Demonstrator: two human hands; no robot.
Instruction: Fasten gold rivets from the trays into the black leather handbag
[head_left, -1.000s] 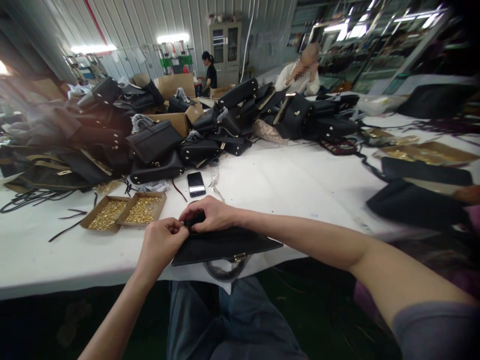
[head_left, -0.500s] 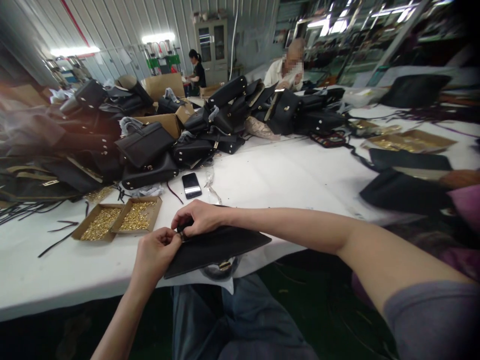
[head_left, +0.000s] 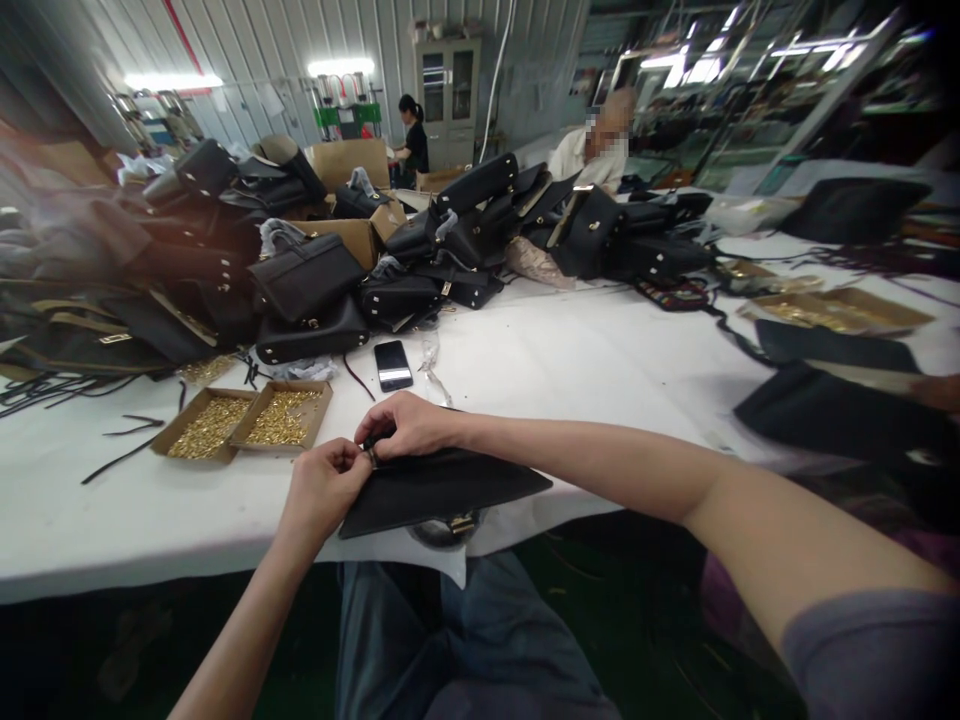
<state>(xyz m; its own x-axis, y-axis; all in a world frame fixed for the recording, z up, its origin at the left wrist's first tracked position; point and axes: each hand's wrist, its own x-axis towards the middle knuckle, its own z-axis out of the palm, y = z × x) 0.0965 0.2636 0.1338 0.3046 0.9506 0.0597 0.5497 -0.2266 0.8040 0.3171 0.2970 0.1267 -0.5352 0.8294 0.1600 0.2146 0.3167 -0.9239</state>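
Both hands (head_left: 326,485) pinch the black bag (head_left: 450,490) at left, its long axis crosswise, clasp (head_left: 462,524) on the near side.

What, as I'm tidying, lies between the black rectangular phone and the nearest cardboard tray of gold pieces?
A thin dark curved strip lies between phone and tray in the head view.

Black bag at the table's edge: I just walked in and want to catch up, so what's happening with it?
Both bare hands are working at the far left part of the black bag. The left hand pinches at a small metal fitting, and the right hand grips a dark part beside it; the fingers hide the details. Two cardboard trays of gold-coloured pieces sit to the left, and a pile of black bags lies beyond.
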